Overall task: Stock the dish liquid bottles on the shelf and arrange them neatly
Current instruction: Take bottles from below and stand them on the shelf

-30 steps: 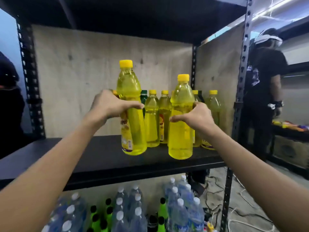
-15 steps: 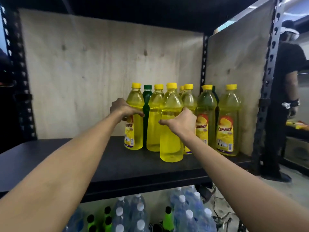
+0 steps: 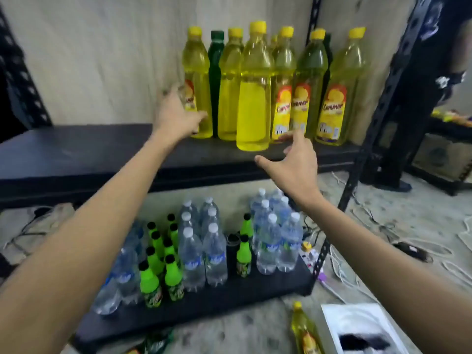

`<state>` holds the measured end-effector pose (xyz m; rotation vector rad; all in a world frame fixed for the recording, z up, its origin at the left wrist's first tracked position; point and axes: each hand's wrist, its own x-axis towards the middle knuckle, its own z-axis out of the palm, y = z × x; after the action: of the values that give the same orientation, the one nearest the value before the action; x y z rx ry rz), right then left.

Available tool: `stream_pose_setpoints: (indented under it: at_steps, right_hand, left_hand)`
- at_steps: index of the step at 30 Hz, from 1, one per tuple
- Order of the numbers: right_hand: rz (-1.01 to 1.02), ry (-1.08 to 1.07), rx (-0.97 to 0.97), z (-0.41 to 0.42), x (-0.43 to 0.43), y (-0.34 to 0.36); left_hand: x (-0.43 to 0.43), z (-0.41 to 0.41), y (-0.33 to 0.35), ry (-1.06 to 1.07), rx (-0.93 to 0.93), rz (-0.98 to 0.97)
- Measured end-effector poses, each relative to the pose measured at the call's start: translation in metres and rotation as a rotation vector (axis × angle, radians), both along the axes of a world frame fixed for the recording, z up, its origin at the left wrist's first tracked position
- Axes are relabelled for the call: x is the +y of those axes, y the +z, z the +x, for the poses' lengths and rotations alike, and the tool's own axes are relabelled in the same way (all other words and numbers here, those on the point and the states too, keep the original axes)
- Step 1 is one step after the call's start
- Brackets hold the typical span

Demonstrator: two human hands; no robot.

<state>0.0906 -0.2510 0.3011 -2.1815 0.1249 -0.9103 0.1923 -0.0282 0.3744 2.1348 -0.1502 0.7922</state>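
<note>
Just beyond my spread, empty left hand (image 3: 176, 116) and right hand (image 3: 293, 162), yellow dish liquid bottles (image 3: 252, 98) stand clustered on the shelf (image 3: 102, 149), likely for neatness.

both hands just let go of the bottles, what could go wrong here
1. The front yellow dish liquid bottle stands ahead of the row near the shelf edge; the open right hand could knock it off.
2. The left hand is beside the leftmost bottle and might tip it.
</note>
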Motion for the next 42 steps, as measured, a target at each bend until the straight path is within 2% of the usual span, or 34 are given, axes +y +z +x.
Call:
stream_pose_setpoints:
  at_steps: [2,3,5,7,9,11,12,16,22,26,28,30,32,37,39,42]
  right_hand:
    - [-0.037,0.010,0.085,-0.041,-0.007,-0.079]
    - [-0.053,0.030,0.204,-0.059,-0.011,-0.119]
    - [-0.018,0.094,0.555,-0.089,-0.020,-0.193]
    - [0.014,0.125,0.876,-0.102,-0.028,-0.258]
    - [0.023,0.105,1.084,-0.103,-0.039,-0.313]
    - [0.028,0.067,1.187,-0.099,-0.050,-0.357]
    - [0.030,0.040,1.211,-0.097,-0.055,-0.376]
    - [0.004,-0.206,1.305,-0.085,-0.068,-0.449]
    - [-0.008,-0.389,1.368,-0.067,-0.086,-0.535]
    - [-0.147,-0.541,1.165,-0.069,-0.092,-0.569]
    - [-0.184,-0.534,1.213,-0.069,-0.089,-0.572]
    - [-0.184,-0.452,1.323,-0.070,-0.083,-0.568]
    - [-0.218,-0.325,1.325,-0.074,-0.077,-0.558]
    - [-0.248,0.024,1.114,-0.077,-0.034,-0.520]
    - [-0.257,0.136,1.036,-0.072,-0.003,-0.504]
    - [-0.272,0.283,0.935,-0.062,0.046,-0.484]
  left_hand:
    - [-0.002,-0.061,-0.053,-0.031,-0.391,-0.035]
    - [-0.005,-0.092,-0.087,-0.063,-0.544,-0.033]
    - [-0.006,-0.143,-0.165,-0.191,-0.627,0.081]
    - [-0.002,-0.172,-0.249,-0.311,-0.401,0.307]
    - [0.009,-0.177,-0.328,-0.325,0.030,0.430]
    - [0.023,-0.172,-0.395,-0.305,0.422,0.485]
    - [0.027,-0.171,-0.423,-0.304,0.558,0.509]
    - [0.023,-0.162,-0.520,-0.268,0.919,0.619]
    - [0.050,-0.152,-0.605,0.047,1.119,0.702]
    - [0.064,-0.163,-0.641,-0.039,1.125,0.701]
    - [0.056,-0.169,-0.652,-0.096,1.111,0.707]
    - [0.047,-0.172,-0.658,-0.112,1.109,0.727]
    - [0.046,-0.173,-0.656,-0.080,1.092,0.734]
    - [0.102,-0.171,-0.624,0.219,0.979,0.697]
    - [0.134,-0.174,-0.614,0.347,1.030,0.695]
    - [0.165,-0.174,-0.612,0.365,1.173,0.748]
